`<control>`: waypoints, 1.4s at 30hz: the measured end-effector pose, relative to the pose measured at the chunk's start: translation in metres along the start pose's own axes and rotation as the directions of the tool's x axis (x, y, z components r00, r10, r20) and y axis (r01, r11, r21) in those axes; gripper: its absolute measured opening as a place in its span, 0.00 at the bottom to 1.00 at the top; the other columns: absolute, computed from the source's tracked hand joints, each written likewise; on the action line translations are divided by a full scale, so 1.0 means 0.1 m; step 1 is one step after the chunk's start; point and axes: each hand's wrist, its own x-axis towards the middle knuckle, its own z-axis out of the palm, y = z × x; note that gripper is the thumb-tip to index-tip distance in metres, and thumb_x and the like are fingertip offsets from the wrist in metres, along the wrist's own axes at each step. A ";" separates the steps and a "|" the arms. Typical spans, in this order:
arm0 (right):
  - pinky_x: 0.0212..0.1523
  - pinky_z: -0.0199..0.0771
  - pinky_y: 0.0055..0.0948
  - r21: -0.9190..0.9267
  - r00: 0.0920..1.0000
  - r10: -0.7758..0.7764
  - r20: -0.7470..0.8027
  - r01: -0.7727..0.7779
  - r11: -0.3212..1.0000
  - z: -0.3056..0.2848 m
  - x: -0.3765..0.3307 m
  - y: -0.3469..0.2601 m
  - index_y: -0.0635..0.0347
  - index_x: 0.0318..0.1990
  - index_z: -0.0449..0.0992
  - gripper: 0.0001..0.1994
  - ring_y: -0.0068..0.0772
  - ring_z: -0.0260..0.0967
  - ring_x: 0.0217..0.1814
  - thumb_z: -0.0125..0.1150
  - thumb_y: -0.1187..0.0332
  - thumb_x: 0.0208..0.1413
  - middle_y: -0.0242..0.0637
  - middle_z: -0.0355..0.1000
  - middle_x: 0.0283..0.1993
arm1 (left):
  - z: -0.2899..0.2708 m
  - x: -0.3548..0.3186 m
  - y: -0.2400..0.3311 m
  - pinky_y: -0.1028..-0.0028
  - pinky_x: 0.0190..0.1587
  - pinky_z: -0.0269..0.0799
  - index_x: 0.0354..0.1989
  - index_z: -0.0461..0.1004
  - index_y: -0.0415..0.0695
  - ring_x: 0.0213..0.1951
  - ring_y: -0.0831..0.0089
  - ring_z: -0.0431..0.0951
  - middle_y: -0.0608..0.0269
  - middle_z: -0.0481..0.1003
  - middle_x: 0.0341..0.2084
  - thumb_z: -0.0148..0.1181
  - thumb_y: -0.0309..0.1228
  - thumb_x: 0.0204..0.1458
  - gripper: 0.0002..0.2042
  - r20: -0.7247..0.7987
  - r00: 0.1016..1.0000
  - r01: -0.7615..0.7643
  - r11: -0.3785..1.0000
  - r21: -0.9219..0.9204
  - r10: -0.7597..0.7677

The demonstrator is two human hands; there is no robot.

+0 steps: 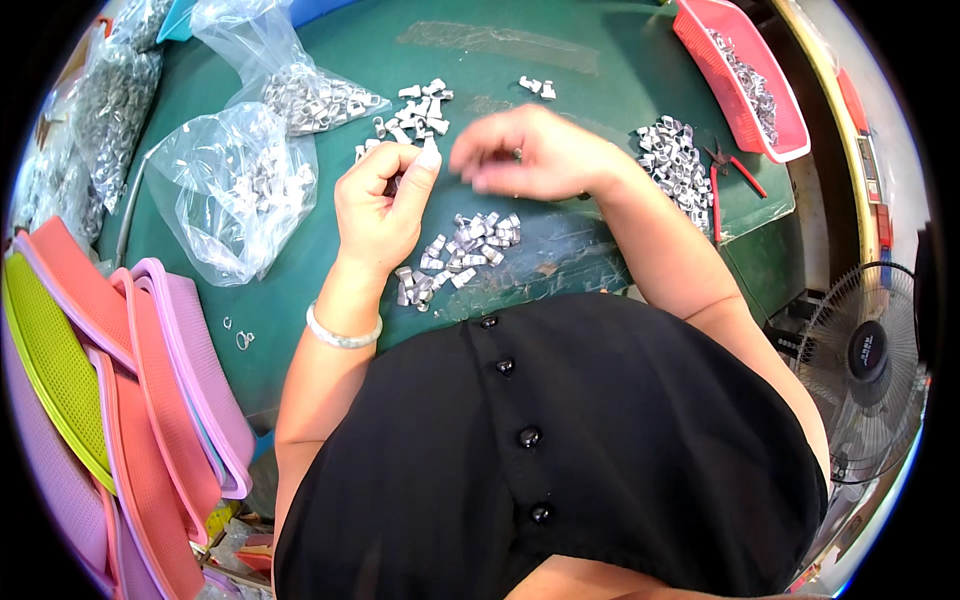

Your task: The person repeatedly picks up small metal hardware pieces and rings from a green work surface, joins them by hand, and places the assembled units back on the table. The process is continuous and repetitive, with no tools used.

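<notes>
My left hand [380,210], with a pale bangle [343,328] on its wrist, is closed above the green table. Its thumb and forefinger pinch what looks like a small silver metal piece [430,144], mostly hidden by the thumb. Just to the right hovers my right hand [540,155], fingers curled and smeared by motion; whether they hold anything is hidden. Beyond the left hand lies a loose pile of silver metal pieces [420,112]. Nearer to me is another pile of silver pieces [470,250]. A few more pieces [538,87] sit past my right hand.
Clear plastic bags [235,195] of metal pieces stand at left. A heap of pieces [675,165] lies at right beside red-handled pliers [735,170], below a pink basket [745,85]. Stacked plastic baskets [165,400] fill the lower left; a fan [865,350] stands at right.
</notes>
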 end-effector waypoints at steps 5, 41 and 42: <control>0.44 0.68 0.34 -0.760 0.845 -0.199 -0.496 -0.311 0.570 -0.29 0.01 0.33 0.61 0.39 0.74 0.12 0.43 0.68 0.40 0.57 0.76 0.43 0.39 0.72 0.32 | 0.03 -0.02 0.01 0.82 0.22 0.57 0.23 0.72 0.38 0.19 0.85 0.62 0.71 0.67 0.16 0.60 0.26 0.49 0.06 0.020 0.999 0.040 0.999 0.028 -0.041; 0.36 0.69 0.34 -0.619 0.883 -0.160 -0.441 -0.170 0.767 -0.22 0.25 0.51 0.58 0.44 0.72 0.17 0.41 0.68 0.34 0.55 0.80 0.43 0.38 0.68 0.31 | 0.05 -0.04 -0.03 0.83 0.28 0.65 0.30 0.75 0.39 0.24 0.85 0.67 0.70 0.72 0.21 0.59 0.27 0.48 0.05 0.085 0.974 0.201 0.973 0.113 -0.211; 0.36 0.69 0.34 -0.619 0.883 -0.162 -0.439 -0.166 0.768 -0.23 0.25 0.52 0.59 0.43 0.72 0.16 0.40 0.68 0.34 0.55 0.79 0.44 0.38 0.68 0.30 | 0.05 -0.04 -0.04 0.83 0.28 0.65 0.30 0.75 0.39 0.24 0.85 0.68 0.70 0.72 0.21 0.59 0.27 0.48 0.05 0.083 0.973 0.203 0.972 0.116 -0.214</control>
